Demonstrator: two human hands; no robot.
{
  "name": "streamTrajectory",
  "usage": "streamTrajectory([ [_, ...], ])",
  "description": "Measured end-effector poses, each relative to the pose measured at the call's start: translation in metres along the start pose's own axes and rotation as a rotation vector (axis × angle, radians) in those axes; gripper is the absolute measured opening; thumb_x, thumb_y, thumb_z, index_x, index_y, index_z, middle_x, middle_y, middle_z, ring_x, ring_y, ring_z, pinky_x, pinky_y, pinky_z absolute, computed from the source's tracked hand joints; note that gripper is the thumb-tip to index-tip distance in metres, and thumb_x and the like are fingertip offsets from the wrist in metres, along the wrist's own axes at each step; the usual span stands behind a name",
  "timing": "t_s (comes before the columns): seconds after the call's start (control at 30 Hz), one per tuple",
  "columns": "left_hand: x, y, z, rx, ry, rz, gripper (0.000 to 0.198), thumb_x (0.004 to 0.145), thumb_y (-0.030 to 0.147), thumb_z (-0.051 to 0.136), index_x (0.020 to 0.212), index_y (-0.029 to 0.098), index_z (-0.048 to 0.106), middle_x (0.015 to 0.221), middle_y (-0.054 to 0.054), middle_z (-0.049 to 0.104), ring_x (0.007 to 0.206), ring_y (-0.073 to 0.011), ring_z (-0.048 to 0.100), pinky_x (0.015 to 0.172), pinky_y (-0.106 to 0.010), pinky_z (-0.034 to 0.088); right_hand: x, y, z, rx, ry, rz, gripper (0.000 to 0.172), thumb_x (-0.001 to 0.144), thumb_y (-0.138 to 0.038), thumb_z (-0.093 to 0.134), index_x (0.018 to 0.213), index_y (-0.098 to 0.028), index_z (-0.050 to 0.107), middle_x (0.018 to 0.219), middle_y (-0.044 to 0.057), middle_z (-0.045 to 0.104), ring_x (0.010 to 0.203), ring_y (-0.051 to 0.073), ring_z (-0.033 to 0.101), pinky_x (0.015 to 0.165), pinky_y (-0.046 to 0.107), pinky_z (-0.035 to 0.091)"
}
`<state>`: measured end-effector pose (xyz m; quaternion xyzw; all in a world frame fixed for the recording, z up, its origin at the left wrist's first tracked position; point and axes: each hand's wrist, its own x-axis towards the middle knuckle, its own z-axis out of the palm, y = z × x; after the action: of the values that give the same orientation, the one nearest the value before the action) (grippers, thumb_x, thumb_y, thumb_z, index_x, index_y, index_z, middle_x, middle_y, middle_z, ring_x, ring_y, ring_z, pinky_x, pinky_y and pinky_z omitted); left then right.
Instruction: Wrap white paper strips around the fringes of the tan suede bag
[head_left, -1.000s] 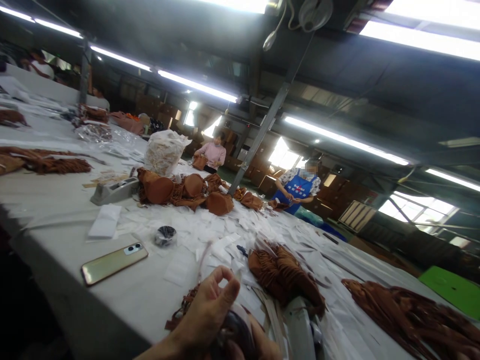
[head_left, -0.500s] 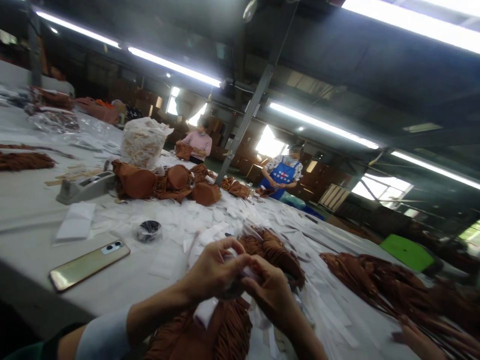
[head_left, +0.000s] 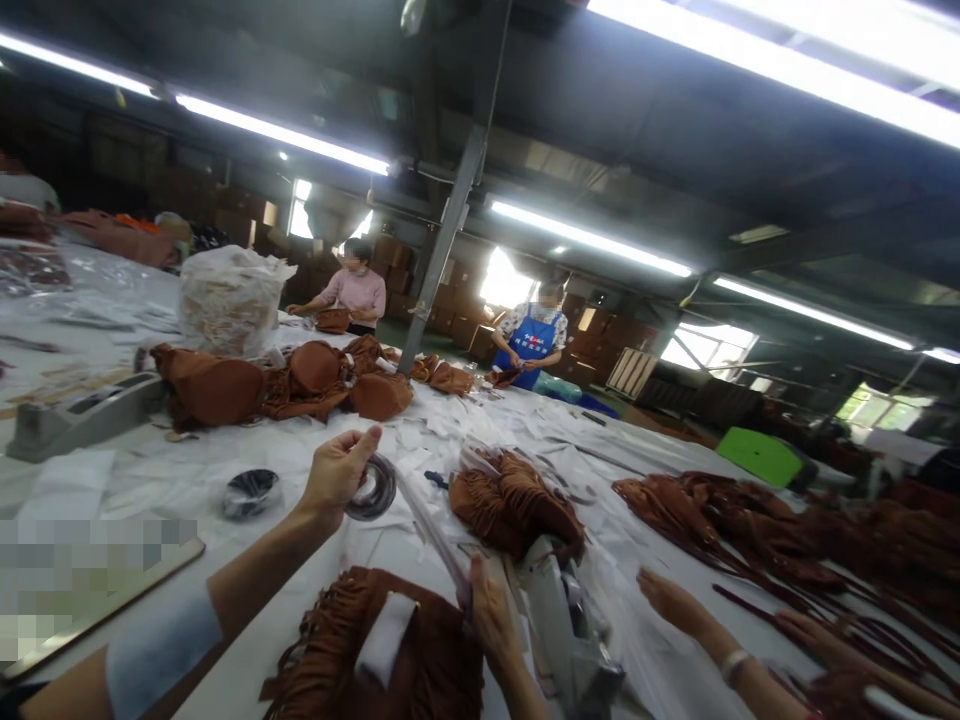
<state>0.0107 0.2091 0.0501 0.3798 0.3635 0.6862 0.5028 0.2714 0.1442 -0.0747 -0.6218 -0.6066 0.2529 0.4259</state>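
Observation:
My left hand (head_left: 335, 473) is raised over the table, fingers pinched on a roll of clear tape (head_left: 373, 487). A strip of tape (head_left: 431, 535) runs from the roll down to my right hand (head_left: 491, 622), which pinches its free end. Below my hands lies a brown fringed bag (head_left: 382, 660) with a white paper piece (head_left: 384, 640) on it. A grey tape dispenser (head_left: 564, 630) stands just right of my right hand. Another fringed bag (head_left: 514, 502) lies beyond it.
Another person's hand (head_left: 679, 605) with a wristband reaches in at the lower right over brown fringe (head_left: 757, 535). A second tape roll (head_left: 250, 492), a second dispenser (head_left: 71, 417), stuffed brown bags (head_left: 285, 378) and a full plastic sack (head_left: 229, 300) lie further left. Two people work at the far end.
My hands have separated: the left lifted the tape roll up and left, drawing out a strip held by the right. The view has panned right, and another person's hand came in.

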Motion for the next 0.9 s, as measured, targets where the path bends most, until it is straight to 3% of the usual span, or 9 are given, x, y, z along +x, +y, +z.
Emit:
streamTrajectory([
  [0.07, 0.001, -0.006, -0.001, 0.031, -0.002, 0.015, 0.054, 0.062, 0.063, 0.077, 0.066, 0.017, 0.050, 0.046, 0.010, 0.038, 0.037, -0.0033, 0.031, 0.035, -0.013, 0.025, -0.001, 0.008, -0.001, 0.051, 0.000, 0.031, 0.065, 0.083, -0.083, 0.022, 0.055, -0.025, 0.029, 0.051, -0.002, 0.034, 0.047, 0.015, 0.037, 0.042, 0.027, 0.029],
  [0.17, 0.007, -0.010, -0.006, 0.071, -0.025, 0.036, 0.052, 0.061, 0.061, 0.078, 0.068, 0.016, 0.053, 0.046, 0.009, 0.040, 0.037, -0.0030, 0.029, 0.034, -0.014, 0.021, 0.001, 0.015, -0.020, 0.144, -0.051, 0.079, 0.067, 0.086, -0.079, 0.022, 0.058, -0.023, 0.044, 0.054, 0.000, 0.046, 0.050, 0.018, 0.048, 0.046, 0.028, 0.038],
  [0.27, 0.014, -0.011, -0.010, 0.093, -0.020, 0.052, 0.052, 0.061, 0.062, 0.078, 0.069, 0.017, 0.053, 0.045, 0.009, 0.039, 0.037, -0.0038, 0.030, 0.034, -0.014, 0.022, 0.002, 0.021, -0.049, 0.219, -0.131, 0.104, 0.074, 0.089, -0.076, 0.020, 0.080, -0.018, 0.065, 0.075, 0.008, 0.066, 0.071, 0.022, 0.064, 0.062, 0.033, 0.050],
  [0.37, 0.020, -0.011, -0.009, 0.105, -0.008, 0.069, 0.052, 0.062, 0.062, 0.077, 0.068, 0.018, 0.051, 0.044, 0.010, 0.038, 0.036, -0.0042, 0.030, 0.033, -0.014, 0.021, -0.001, 0.029, -0.067, 0.233, -0.204, 0.086, 0.066, 0.083, -0.075, 0.046, 0.102, -0.016, 0.069, 0.095, 0.011, 0.070, 0.093, 0.028, 0.065, 0.080, 0.039, 0.051],
  [0.5, 0.022, -0.014, -0.003, 0.117, -0.032, 0.073, 0.050, 0.064, 0.060, 0.077, 0.067, 0.018, 0.051, 0.045, 0.009, 0.039, 0.036, -0.0042, 0.031, 0.033, -0.014, 0.021, -0.012, 0.040, -0.059, 0.212, -0.196, 0.038, 0.054, 0.070, -0.065, 0.072, 0.098, -0.019, 0.071, 0.099, 0.008, 0.070, 0.098, 0.029, 0.062, 0.087, 0.039, 0.047],
  [0.7, 0.020, -0.022, -0.006, 0.116, -0.019, 0.040, 0.052, 0.062, 0.062, 0.077, 0.071, 0.018, 0.051, 0.046, 0.009, 0.040, 0.036, -0.0047, 0.031, 0.034, -0.015, 0.022, -0.018, 0.050, -0.038, 0.309, -0.094, 0.040, 0.054, 0.074, -0.072, 0.060, 0.086, -0.020, 0.065, 0.081, 0.003, 0.066, 0.083, 0.024, 0.063, 0.078, 0.036, 0.050],
  [0.9, 0.006, -0.020, -0.013, 0.179, -0.078, 0.042, 0.056, 0.063, 0.068, 0.073, 0.070, 0.018, 0.048, 0.046, 0.010, 0.033, 0.038, -0.0036, 0.024, 0.037, -0.015, 0.015, -0.006, 0.061, -0.043, 0.364, -0.056, 0.093, 0.061, 0.066, -0.078, 0.058, 0.078, -0.019, 0.068, 0.071, 0.006, 0.067, 0.075, 0.030, 0.066, 0.068, 0.040, 0.053],
])
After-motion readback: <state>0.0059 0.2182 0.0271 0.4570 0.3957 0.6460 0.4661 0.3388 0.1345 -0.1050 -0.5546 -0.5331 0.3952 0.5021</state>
